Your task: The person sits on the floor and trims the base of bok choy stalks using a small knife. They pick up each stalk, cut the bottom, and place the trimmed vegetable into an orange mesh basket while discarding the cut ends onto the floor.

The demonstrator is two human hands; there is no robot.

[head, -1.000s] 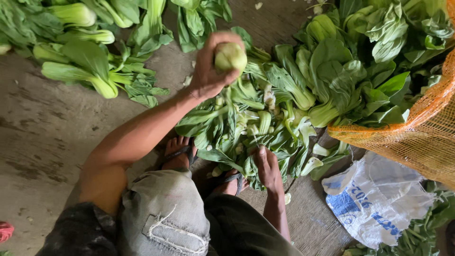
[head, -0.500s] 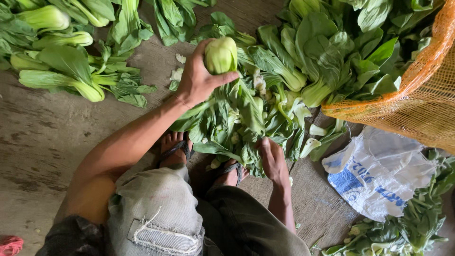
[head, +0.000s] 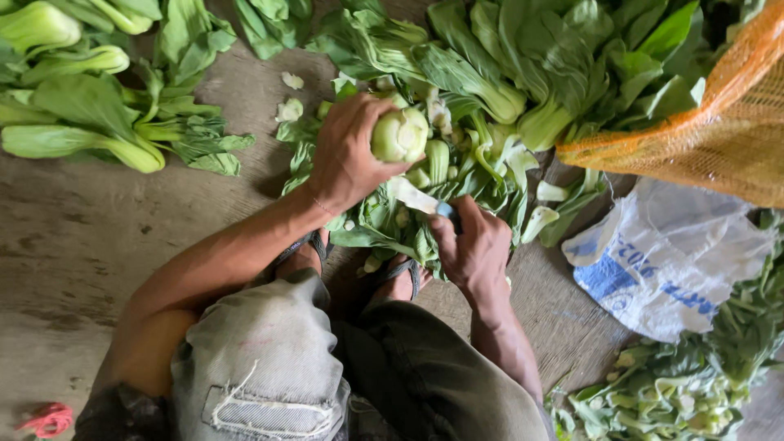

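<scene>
My left hand [head: 347,155] grips a head of bok choy [head: 400,135] by its pale green base, held over a heap of trimmed leaves [head: 384,220] in front of my feet. My right hand [head: 474,249] is closed around a small tool with a blue handle [head: 445,211], just below the bok choy. The tool's working end is hidden by my fingers and the leaves. A pale cut stalk piece [head: 412,194] lies between the two hands.
Trimmed bok choy heads [head: 82,139] lie on the concrete floor at the left. A large untrimmed pile [head: 523,73] fills the top. An orange mesh sack [head: 719,139] sits at the right, a white and blue plastic bag [head: 670,261] below it, and leaf scraps [head: 678,392] at the lower right.
My left hand has brought the bok choy down and to the right, closer to the leaf heap. My right hand has lifted off the leaves and closed on the blue-handled tool.
</scene>
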